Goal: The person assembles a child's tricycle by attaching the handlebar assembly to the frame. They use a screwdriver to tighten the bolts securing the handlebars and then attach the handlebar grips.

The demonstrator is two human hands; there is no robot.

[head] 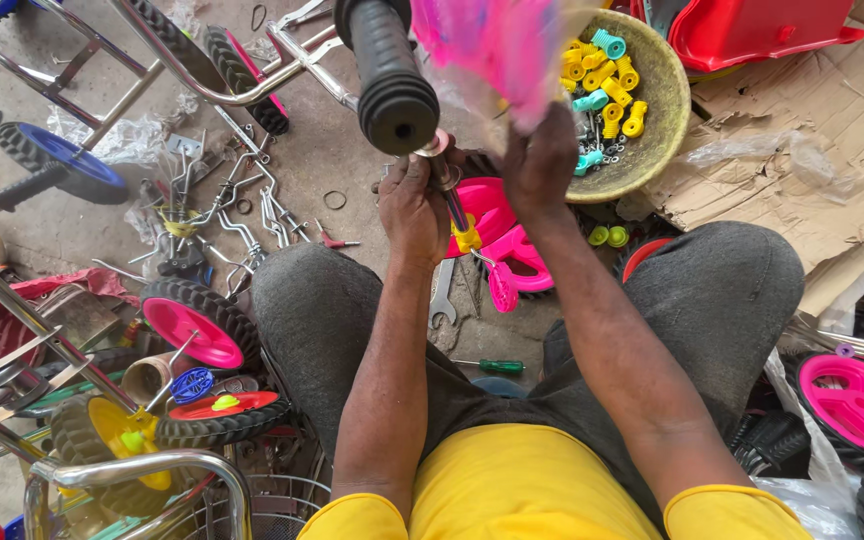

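My left hand [412, 205] grips a chrome handlebar tube [449, 195] just below its black rubber grip [384, 72], which rises close to the camera. My right hand [540, 160] pinches a bunch of pink streamers in clear plastic [497, 45] beside the grip's end. A yellow clip [467, 240] sits on the tube below my left hand. Pink plastic parts [497, 235] lie on the floor between my knees.
A woven bowl [670, 90] of yellow and teal plastic fittings stands ahead right. Small wheels with pink [192, 325], yellow [122, 435] and blue [62, 160] hubs, chrome frames [12, 290], brackets, spanners [442, 295] and a green screwdriver [497, 367] litter the floor. Cardboard [832, 150] lies right.
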